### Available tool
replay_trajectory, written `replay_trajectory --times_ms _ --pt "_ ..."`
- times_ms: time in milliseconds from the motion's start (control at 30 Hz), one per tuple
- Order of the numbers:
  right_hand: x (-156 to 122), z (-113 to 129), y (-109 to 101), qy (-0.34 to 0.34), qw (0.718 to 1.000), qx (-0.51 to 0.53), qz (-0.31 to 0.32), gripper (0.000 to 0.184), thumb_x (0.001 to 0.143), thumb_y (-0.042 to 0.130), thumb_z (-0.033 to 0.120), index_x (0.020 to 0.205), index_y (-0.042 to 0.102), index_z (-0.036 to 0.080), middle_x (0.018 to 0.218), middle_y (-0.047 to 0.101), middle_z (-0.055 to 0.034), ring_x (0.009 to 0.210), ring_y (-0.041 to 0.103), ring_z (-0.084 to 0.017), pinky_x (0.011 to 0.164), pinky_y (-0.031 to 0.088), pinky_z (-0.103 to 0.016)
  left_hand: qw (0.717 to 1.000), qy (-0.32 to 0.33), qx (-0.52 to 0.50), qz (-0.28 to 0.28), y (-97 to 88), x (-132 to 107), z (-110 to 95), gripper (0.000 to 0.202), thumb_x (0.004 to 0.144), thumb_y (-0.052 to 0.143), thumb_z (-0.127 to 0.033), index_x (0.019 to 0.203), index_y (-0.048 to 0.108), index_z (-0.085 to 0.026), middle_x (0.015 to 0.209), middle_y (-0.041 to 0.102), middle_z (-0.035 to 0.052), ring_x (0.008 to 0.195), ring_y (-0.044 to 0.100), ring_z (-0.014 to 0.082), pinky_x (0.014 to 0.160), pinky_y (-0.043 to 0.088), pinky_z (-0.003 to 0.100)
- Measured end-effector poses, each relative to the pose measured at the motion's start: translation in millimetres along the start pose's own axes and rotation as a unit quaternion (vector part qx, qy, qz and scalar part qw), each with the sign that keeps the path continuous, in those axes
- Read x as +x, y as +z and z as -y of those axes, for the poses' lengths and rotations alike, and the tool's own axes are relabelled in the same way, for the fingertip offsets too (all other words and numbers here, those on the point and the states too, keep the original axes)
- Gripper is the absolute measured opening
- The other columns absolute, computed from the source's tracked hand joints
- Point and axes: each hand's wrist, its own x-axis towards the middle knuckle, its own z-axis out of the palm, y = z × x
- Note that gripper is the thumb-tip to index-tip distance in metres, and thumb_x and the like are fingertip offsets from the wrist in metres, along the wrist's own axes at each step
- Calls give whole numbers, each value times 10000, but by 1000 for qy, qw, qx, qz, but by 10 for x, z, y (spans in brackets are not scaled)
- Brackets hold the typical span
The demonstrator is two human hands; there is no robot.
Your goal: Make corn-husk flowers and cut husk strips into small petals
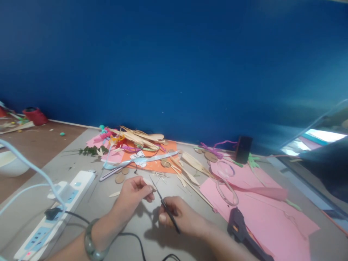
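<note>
My left hand (pixel 134 195) is closed in a pinch over the grey table (pixel 114 217); what it pinches is too small to name. A jade bangle (pixel 91 244) sits on that wrist. My right hand (pixel 181 217) grips a thin black tool (pixel 165 206), like small scissors or tweezers, whose tip points up toward the left fingertips. The two hands are close together, nearly touching at the tool's tip.
A black glue gun (pixel 240 226) lies on pink paper sheets (pixel 266 206) to the right. A white power strip (pixel 58 206) with cables lies at left. Dried husk strips (pixel 138 137), orange paper (pixel 156 165), wooden discs and clear rings (pixel 227 192) crowd the far side before a blue wall.
</note>
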Motion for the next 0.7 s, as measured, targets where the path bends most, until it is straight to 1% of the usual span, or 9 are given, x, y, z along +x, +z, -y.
replay_trajectory --times_ms 133,267,500,600,700 --pt "3 15 -13 14 1000 18 9 383 662 729 472 678 573 122 549 462 48 514 383 -77 468 299 -184 1000 3 -5 7 9 -4 -14 141 695 700 -216 619 603 -148 524 662 12 482 581 110 522 464 214" --pt "7 13 -16 26 999 34 19 424 652 717 525 651 553 134 505 455 52 480 385 -77 443 286 -187 1000 -3 -4 8 19 -22 -35 161 681 708 -230 606 591 -148 508 655 15 475 581 116 514 462 218" --pt "16 -40 -17 30 998 52 28 427 633 734 525 621 541 144 484 442 61 456 364 -66 426 259 -189 1000 -8 -8 11 19 -21 -35 157 681 704 -222 603 591 -146 506 652 13 473 575 112 510 457 213" --pt "38 -111 -14 36 997 62 14 432 635 725 536 607 537 149 451 433 68 419 364 -63 406 247 -188 1000 -12 -16 4 33 -14 -50 178 667 717 -233 586 585 -146 494 646 12 454 564 106 489 449 205" --pt "68 -164 -6 45 998 47 -14 419 664 711 521 581 532 151 423 431 66 392 368 -64 393 243 -190 999 -24 -21 -4 54 -22 -76 197 655 730 -243 573 581 -144 493 647 15 452 563 100 475 441 194"
